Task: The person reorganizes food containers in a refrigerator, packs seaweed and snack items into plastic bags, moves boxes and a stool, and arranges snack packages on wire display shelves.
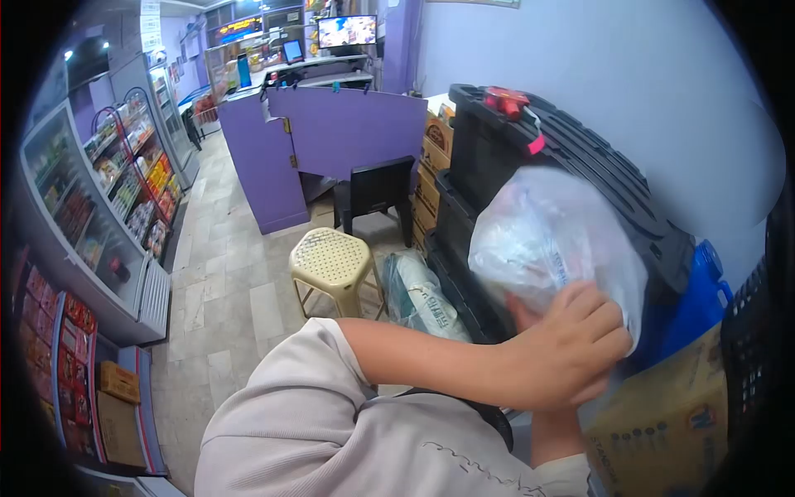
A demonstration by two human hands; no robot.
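Observation:
A filled, whitish see-through plastic bag (538, 228) is held up at the right, in front of the black bins. My left hand (580, 340) reaches across my body and is closed, its curled fingers gripping the lower right side of the bag. Beneath it my right hand (522, 313) is mostly hidden by the left hand and the bag. A bit of its fingers shows against the bag's underside, holding it. The contents look pale and cannot be made out.
Stacked black storage bins (563, 145) line the right wall, a red item (507, 101) on top. A cardboard box (662, 422) and a blue container (691, 306) stand close by at right. A beige stool (333, 258), black chair (381, 186) and purple counter (348, 132) are ahead; glass-door fridge (83, 207) at left.

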